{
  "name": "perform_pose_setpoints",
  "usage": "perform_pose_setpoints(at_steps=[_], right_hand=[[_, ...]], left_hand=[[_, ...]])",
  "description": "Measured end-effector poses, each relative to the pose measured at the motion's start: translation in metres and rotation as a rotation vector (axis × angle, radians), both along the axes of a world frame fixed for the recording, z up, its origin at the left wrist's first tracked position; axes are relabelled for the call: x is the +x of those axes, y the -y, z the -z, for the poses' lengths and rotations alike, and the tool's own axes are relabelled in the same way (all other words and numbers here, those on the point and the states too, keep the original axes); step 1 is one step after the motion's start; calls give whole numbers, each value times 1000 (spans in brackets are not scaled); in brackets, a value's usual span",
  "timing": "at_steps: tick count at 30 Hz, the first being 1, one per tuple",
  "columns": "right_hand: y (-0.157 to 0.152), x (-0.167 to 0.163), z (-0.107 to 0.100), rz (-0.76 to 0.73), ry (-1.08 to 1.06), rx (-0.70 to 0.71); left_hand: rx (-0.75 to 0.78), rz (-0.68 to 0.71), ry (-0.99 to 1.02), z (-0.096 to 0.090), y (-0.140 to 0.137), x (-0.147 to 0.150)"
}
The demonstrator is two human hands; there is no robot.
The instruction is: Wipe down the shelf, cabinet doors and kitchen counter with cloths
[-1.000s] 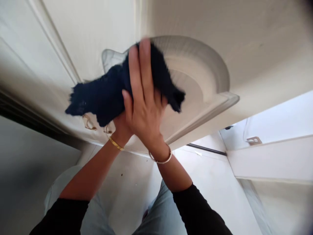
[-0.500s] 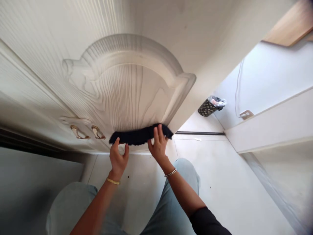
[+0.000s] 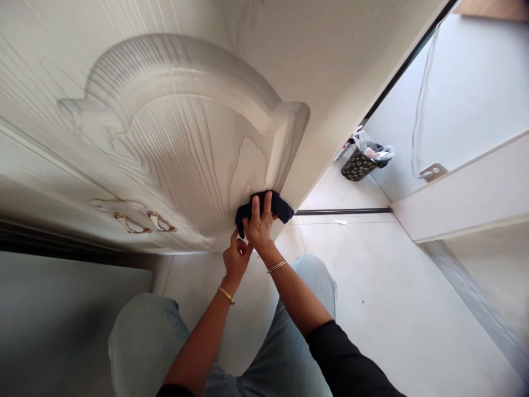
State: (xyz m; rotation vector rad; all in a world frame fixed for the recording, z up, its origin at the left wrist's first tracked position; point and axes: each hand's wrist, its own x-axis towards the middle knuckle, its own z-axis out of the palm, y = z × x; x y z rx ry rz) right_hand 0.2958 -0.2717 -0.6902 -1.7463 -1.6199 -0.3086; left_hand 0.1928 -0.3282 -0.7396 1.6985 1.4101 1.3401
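A dark navy cloth, bunched and folded over, lies against the lower right part of a cream wood-grain door with a raised arched moulding. My right hand presses over the cloth, two fingers stretched across its front and the thumb at its left side. Just below and to the left, my left hand is curled, its fingertips at the drooping left end of the cloth. Its inner fingers are partly hidden. The two hands nearly touch.
Two gold handles sit on the door at left. A patterned bin with a plastic liner stands beyond the door's right edge, near a wall socket. My knees are bent over the pale tiled floor.
My left hand has moved right, toward my right hand. The cloth, stretched out in a long strip before, is now gathered into a shorter folded bunch. The view has shifted somewhat.
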Motion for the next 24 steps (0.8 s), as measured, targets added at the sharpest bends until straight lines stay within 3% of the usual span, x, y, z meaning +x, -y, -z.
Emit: perform_pose_setpoints(at_steps=[2,4,7,9,10,12,14,17,19,24], right_hand=[[2,4,-3,-10,-9,2],[5,5,-3,0,-11,45],[11,3,5,-1,16,108],[15,-2,12,-18,52,103],[15,-5,13,-27,70,88],[13,-12,6,-26,98,64],[7,-19,-15,-41,134,73],[0,-24,-58,-174,197,157],[3,-24,-76,-270,199,169],[23,-25,-70,-262,143,5]], left_hand=[[-130,-8,102,-3,2,8],[-156,-73,269,-10,0,13],[29,-318,391,-17,-4,10],[206,-471,290,-16,-7,4],[271,-482,198,-14,-9,2],[346,-376,20,-16,-18,-3],[388,-246,-80,-26,-34,-8],[419,-214,-81,-51,-59,-19],[431,-188,-104,-61,-64,-27],[452,-61,-280,-54,-42,-34]])
